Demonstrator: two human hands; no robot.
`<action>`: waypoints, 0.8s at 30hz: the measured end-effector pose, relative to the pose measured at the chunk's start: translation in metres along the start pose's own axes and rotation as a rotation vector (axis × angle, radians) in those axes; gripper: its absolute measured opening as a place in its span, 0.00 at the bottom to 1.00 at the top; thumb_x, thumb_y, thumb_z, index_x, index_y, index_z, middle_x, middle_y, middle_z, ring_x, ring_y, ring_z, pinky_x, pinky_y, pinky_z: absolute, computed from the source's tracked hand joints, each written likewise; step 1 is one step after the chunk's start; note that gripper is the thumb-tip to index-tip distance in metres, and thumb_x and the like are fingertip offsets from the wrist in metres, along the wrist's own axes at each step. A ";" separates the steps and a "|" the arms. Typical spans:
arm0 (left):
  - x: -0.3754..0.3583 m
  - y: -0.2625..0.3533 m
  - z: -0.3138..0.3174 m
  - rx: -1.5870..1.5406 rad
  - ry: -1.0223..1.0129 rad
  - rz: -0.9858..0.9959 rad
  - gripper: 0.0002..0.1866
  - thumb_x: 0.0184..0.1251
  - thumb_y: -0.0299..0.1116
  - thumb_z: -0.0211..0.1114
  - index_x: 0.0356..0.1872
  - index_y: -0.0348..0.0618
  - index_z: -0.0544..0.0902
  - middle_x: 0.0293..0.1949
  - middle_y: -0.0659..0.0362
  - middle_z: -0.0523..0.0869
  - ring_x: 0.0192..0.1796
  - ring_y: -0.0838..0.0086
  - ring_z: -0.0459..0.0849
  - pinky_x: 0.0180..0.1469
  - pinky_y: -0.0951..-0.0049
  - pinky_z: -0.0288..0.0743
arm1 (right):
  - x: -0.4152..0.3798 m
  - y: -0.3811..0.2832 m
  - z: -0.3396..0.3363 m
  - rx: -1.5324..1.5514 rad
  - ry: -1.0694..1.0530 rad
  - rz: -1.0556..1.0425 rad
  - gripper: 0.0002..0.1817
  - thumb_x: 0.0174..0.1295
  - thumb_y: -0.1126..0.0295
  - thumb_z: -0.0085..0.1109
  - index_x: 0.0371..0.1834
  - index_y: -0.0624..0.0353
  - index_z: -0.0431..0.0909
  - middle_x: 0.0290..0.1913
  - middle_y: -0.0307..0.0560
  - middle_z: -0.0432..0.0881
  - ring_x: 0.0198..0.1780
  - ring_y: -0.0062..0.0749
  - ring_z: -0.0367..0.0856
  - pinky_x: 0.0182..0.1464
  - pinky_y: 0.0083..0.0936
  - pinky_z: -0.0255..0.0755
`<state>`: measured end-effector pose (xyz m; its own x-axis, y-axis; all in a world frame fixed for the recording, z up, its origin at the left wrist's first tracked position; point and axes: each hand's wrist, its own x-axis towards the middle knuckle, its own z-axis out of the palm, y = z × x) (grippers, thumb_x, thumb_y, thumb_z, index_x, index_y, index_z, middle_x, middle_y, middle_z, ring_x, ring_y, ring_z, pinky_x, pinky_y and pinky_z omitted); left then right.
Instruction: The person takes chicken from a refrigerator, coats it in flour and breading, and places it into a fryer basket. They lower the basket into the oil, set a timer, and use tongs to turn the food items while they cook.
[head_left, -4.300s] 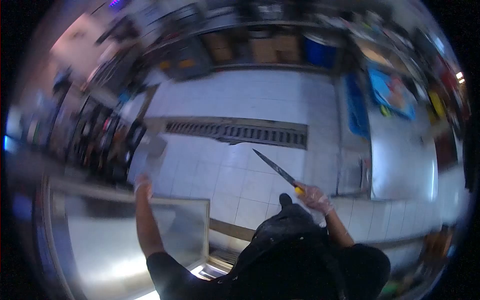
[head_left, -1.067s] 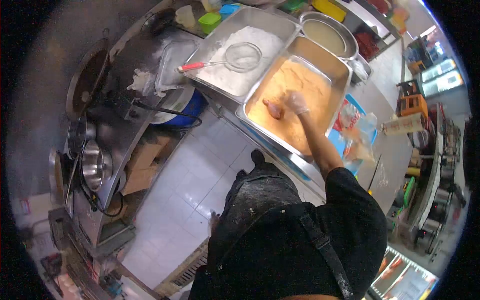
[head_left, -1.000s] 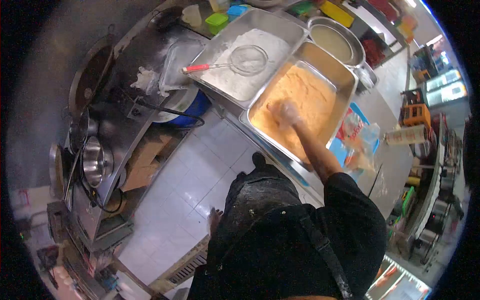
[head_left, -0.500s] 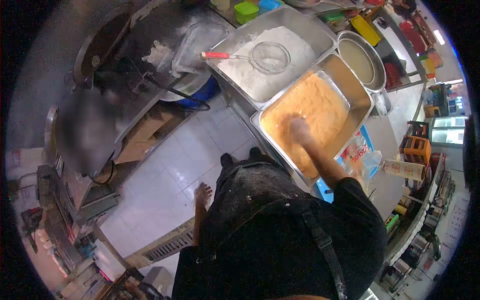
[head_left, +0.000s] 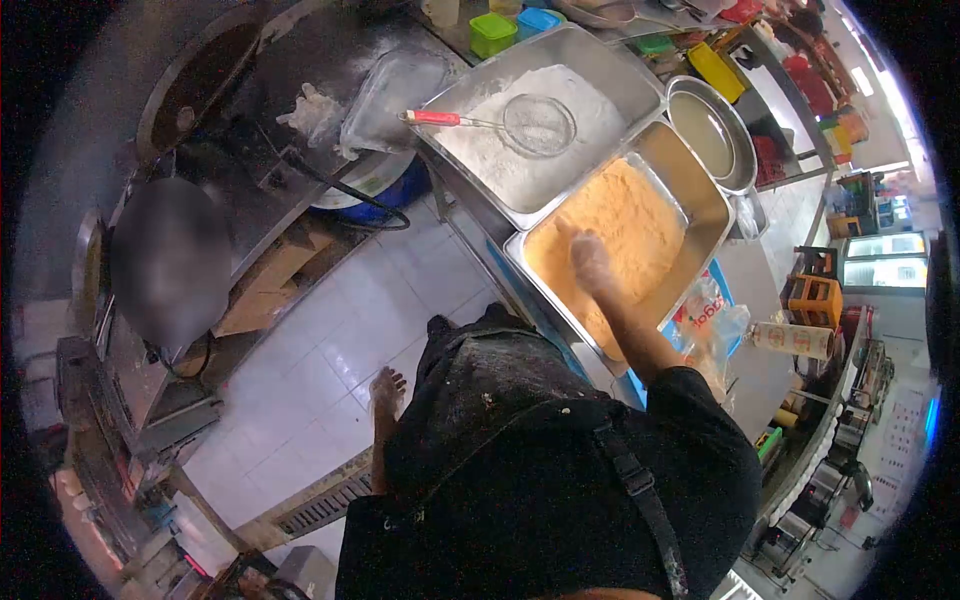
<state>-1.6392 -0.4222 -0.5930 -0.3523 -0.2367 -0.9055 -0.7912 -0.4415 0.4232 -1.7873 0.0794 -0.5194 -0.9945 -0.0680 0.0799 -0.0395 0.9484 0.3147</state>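
Note:
My right hand [head_left: 592, 264], pale with powder, is over a deep metal tray [head_left: 712, 200] of orange crumbs [head_left: 630, 215]. Its fingers look curled in and closed; whatever they hold, if anything, is hidden. My left hand [head_left: 387, 388] hangs beside my dark, flour-marked apron [head_left: 510, 375], fingers apart and holding nothing. Adjoining the crumb tray is a second metal tray [head_left: 612, 62] of white flour [head_left: 490, 155]. A round wire sieve [head_left: 540, 125] lies on the flour, its red handle [head_left: 432, 118] resting over the tray's left rim.
A round metal bowl of pale liquid [head_left: 705, 130] stands beyond the crumb tray. Plastic packaging with red lettering [head_left: 705, 305] lies to its right. A floury clear plastic container [head_left: 395, 95] sits at left above a blue tub [head_left: 385, 200]. Green [head_left: 492, 35] and blue boxes [head_left: 537, 22] stand behind.
My right hand has lifted slightly and shows more sharply, having been blurred in the crumbs. My left hand has swung a little left. The view has shifted slightly.

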 end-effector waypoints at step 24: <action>0.052 -0.018 -0.035 0.116 -0.209 0.012 0.22 0.60 0.51 0.53 0.44 0.42 0.73 0.37 0.55 0.80 0.32 0.65 0.78 0.31 0.66 0.69 | 0.023 0.036 -0.044 0.377 -0.126 -0.104 0.11 0.53 0.60 0.49 0.28 0.56 0.75 0.30 0.48 0.77 0.33 0.40 0.77 0.29 0.36 0.70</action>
<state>-1.6257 -0.4565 -0.6468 -0.4485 -0.0523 -0.8922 -0.8340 -0.3344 0.4389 -1.8070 0.0988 -0.4645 -0.9865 -0.1530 -0.0579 -0.1499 0.9872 -0.0551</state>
